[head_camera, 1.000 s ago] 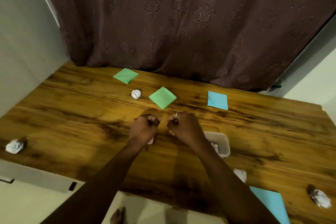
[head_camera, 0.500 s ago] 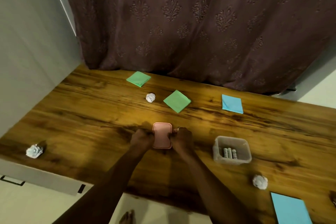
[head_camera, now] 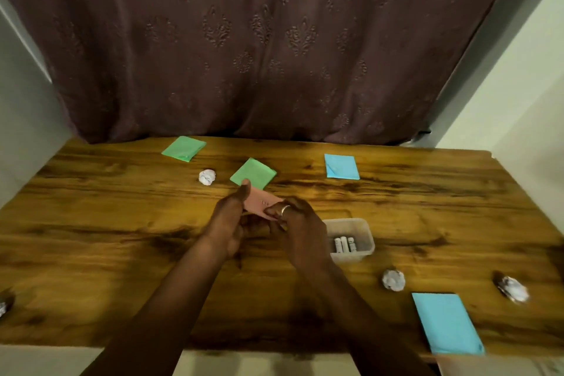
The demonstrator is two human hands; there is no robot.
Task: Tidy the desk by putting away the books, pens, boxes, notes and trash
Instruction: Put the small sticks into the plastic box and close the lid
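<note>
Both hands hold a pink lid lifted and tilted above the middle of the wooden desk. My left hand grips its left end, thumb up over the far edge. My right hand, with a ring on one finger, pinches its near right edge. Just right of that hand sits a clear plastic box with three small white cylinders inside. Two green notes and a blue note lie farther back. A larger blue note lies at the front right.
Crumpled paper balls lie at the back centre-left, right of the box, far right and the left edge. A dark patterned curtain hangs behind the desk. Walls close in on both sides.
The pink lid came up off the desk, from flat between my hands to lifted and tilted. The camera has tipped upward and shifted, showing more of the curtain and the desk's right side.
</note>
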